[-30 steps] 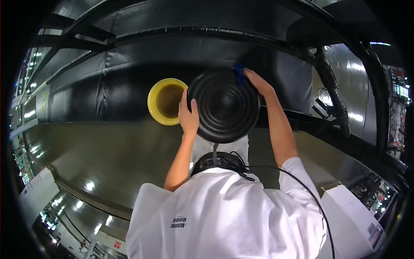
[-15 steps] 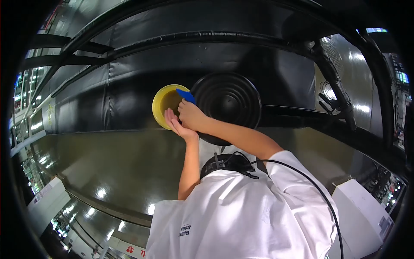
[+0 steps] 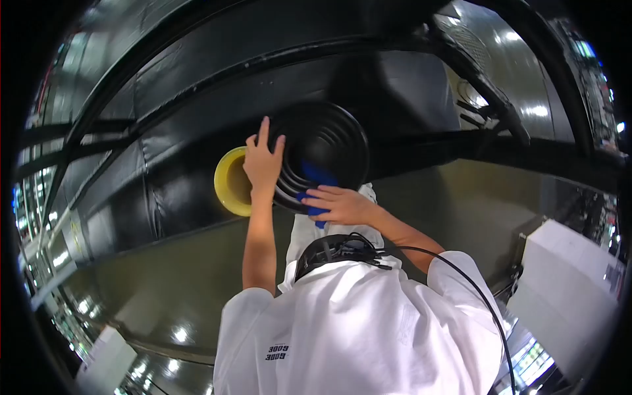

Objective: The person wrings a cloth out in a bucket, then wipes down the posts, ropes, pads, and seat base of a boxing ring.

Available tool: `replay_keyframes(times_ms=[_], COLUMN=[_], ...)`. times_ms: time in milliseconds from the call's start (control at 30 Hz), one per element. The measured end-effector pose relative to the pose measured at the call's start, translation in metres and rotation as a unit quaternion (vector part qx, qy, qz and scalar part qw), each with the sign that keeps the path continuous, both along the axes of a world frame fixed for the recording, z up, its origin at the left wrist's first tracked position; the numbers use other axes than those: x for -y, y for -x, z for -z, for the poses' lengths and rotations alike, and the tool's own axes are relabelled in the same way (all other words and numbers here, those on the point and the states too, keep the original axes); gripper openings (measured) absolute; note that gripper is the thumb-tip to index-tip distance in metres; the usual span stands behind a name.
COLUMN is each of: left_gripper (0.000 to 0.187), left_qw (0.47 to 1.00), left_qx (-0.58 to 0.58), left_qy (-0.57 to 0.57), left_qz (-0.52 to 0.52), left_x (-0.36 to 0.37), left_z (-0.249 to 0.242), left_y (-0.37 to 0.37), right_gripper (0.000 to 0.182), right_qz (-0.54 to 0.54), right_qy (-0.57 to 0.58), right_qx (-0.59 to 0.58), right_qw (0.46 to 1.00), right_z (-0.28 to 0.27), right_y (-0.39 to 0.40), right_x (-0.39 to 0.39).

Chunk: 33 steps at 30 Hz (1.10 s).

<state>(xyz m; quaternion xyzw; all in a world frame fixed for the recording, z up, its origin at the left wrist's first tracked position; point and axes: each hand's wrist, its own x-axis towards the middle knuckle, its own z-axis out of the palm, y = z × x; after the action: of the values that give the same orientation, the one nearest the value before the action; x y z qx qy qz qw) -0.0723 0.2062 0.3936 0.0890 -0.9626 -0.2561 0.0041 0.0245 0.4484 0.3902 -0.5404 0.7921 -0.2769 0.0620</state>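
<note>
A round black pan [image 3: 339, 141] with stepped rings inside lies in front of me. My left hand [image 3: 262, 163] is open with fingers spread, at the pan's left rim and overlapping the right edge of a yellow bowl-like container [image 3: 222, 187]. Nothing shows in that hand. At the pan's near edge my right hand [image 3: 343, 205] has its fingers across the handle of a blue scoop [image 3: 320, 173]. The scoop's broad end points into the pan, and part of its handle is hidden under the fingers.
Black padded bars [image 3: 263, 62] cross in front of a black sheet-covered wall. A metal stand [image 3: 484, 85] is at the right. White boxes [image 3: 566, 270] stand lower right and lower left. A black cable [image 3: 454, 266] runs over my white shirt.
My hands were together over the yellow container, the right holding the blue scoop. Now the left is at the pan's rim, and the right has brought the scoop back over the pan.
</note>
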Motion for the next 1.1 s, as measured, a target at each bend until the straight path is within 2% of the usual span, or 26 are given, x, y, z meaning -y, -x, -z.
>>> replay_keyframes(times_ms=[33, 100, 133, 167, 233, 367, 400, 433, 567, 633, 667, 700, 733, 767, 800, 833, 867, 900, 967, 1033, 1067, 1100], left_gripper=[0.059, 0.058, 0.057, 0.057, 0.056, 0.058, 0.058, 0.058, 0.058, 0.058, 0.057, 0.057, 0.057, 0.057, 0.056, 0.056, 0.057, 0.057, 0.051, 0.037, 0.031, 0.026], left_qw=[1.000, 0.997, 0.996, 0.995, 0.994, 0.994, 0.995, 0.994, 0.993, 0.994, 0.993, 0.993, 0.993, 0.992, 0.994, 0.993, 0.991, 0.989, 0.990, 0.945, 0.938, 0.929], left_qx=[-0.008, -0.056, -0.046, -0.035, -0.038, -0.013, -0.014, -0.016, -0.021, -0.017, -0.014, -0.014, -0.026, -0.035, -0.006, -0.003, -0.031, -0.062, -0.049, -0.267, -0.303, -0.343], left_qy=[0.009, 0.051, 0.070, 0.089, 0.102, 0.105, 0.094, 0.094, 0.097, 0.092, 0.098, 0.101, 0.098, 0.095, 0.093, 0.097, 0.096, 0.095, 0.110, 0.175, 0.153, 0.129], left_qz=[0.007, 0.014, 0.006, -0.002, 0.004, 0.036, 0.041, 0.051, 0.063, 0.058, 0.058, 0.062, 0.068, 0.073, 0.062, 0.069, 0.084, 0.100, 0.075, 0.075, 0.067, 0.057], left_x=[0.000, -0.001, -0.005, -0.008, -0.010, -0.001, 0.000, -0.001, 0.002, 0.001, 0.002, 0.004, 0.006, 0.007, 0.001, 0.002, 0.006, 0.006, 0.004, 0.026, 0.022, 0.015], left_z=[0.001, 0.012, 0.010, 0.008, 0.003, 0.004, 0.004, 0.003, 0.005, 0.002, 0.002, 0.004, 0.005, 0.007, -0.003, 0.001, 0.005, 0.007, 0.005, 0.025, 0.020, 0.011], left_y=[0.012, 0.034, 0.044, 0.048, 0.054, 0.059, 0.060, 0.059, 0.059, 0.059, 0.059, 0.061, 0.062, 0.061, 0.060, 0.060, 0.061, 0.065, 0.077, 0.099, 0.099, 0.102], right_gripper=[0.053, 0.060, 0.059, 0.059, 0.054, 0.055, 0.054, 0.054, 0.047, 0.040, 0.034, 0.032, 0.033, 0.036, 0.037, 0.039, 0.042, 0.044, 0.040, 0.037, 0.038, 0.031], right_qz=[0.018, 0.156, 0.231, 0.251, 0.480, 0.481, 0.451, 0.419, 0.408, 0.552, 0.625, 0.664, 0.704, 0.736, 0.765, 0.785, 0.788, 0.764, 0.772, 0.810, 0.834, 0.831], right_qy=[-0.004, -0.036, -0.042, -0.049, -0.017, -0.006, -0.038, -0.070, -0.064, -0.057, 0.003, -0.019, -0.120, -0.118, -0.194, -0.154, -0.174, -0.176, -0.165, -0.144, -0.165, -0.065], right_qx=[-0.004, -0.161, -0.124, -0.133, 0.027, -0.034, -0.033, -0.029, -0.085, -0.094, -0.112, -0.105, -0.173, -0.162, -0.169, -0.131, -0.136, -0.180, -0.190, -0.198, -0.156, -0.174], right_qw=[1.000, 0.974, 0.964, 0.958, 0.877, 0.876, 0.891, 0.905, 0.907, 0.827, 0.773, 0.740, 0.678, 0.646, 0.590, 0.586, 0.575, 0.594, 0.583, 0.532, 0.503, 0.525], right_z=[0.009, 0.030, 0.031, 0.033, 0.022, 0.044, 0.047, 0.048, 0.044, 0.050, 0.064, 0.067, 0.089, 0.104, 0.097, 0.090, 0.087, 0.084, 0.093, 0.103, 0.088, 0.110], right_y=[-0.004, -0.007, -0.003, 0.003, 0.034, 0.086, 0.094, 0.098, 0.104, 0.109, 0.118, 0.116, 0.116, 0.115, 0.112, 0.108, 0.104, 0.100, 0.099, 0.113, 0.117, 0.124], right_x=[-0.018, -0.057, -0.068, -0.076, -0.077, -0.089, -0.093, -0.098, -0.117, -0.147, -0.174, -0.202, -0.237, -0.279, -0.312, -0.346, -0.372, -0.391, -0.398, -0.380, -0.345, -0.321])
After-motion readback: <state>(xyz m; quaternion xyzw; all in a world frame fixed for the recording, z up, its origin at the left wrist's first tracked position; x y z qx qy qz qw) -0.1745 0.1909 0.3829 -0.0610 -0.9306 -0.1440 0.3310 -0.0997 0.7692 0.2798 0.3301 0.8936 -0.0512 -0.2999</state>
